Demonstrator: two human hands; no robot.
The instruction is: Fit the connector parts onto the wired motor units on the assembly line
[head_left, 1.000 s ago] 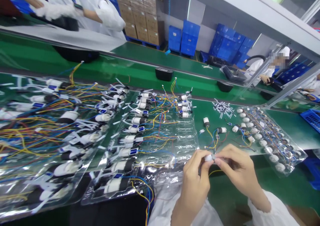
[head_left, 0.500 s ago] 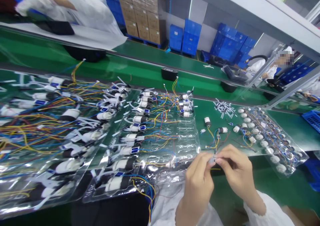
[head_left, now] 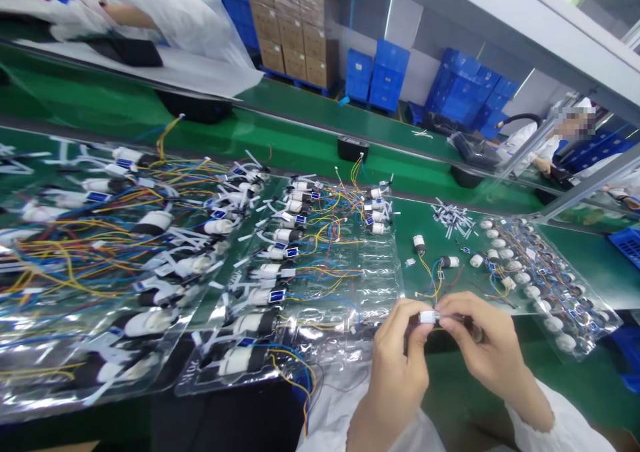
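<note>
Between the fingertips of my left hand (head_left: pixel 397 359) is a small white rectangular part (head_left: pixel 427 317), with dark material showing beside it. My right hand (head_left: pixel 487 345) pinches the dark piece (head_left: pixel 457 320) at the part's right side; whether the two are one item I cannot tell. Just beyond my hands lie two white-and-black cylinders (head_left: pixel 419 243) (head_left: pixel 449 262) with yellow, blue and red wires. A small white connector (head_left: pixel 410 263) rests near them. To the left is a clear plastic tray (head_left: pixel 375 285) of similar wired cylinders with white strips.
Loose white strips (head_left: pixel 453 217) are heaped on the green bench (head_left: pixel 575 242). At right, another clear tray (head_left: pixel 607 319) of cylinders overhangs the edge. More wired cylinders (head_left: pixel 155 222) fill the far left. A black box (head_left: pixel 353 148) stands behind; co-workers' sleeves (head_left: pixel 175 19) show across the line.
The held part has turned so its white face shows, and a dark piece is now visible in my right fingers. My right hand has shifted slightly right; the view has moved a little.
</note>
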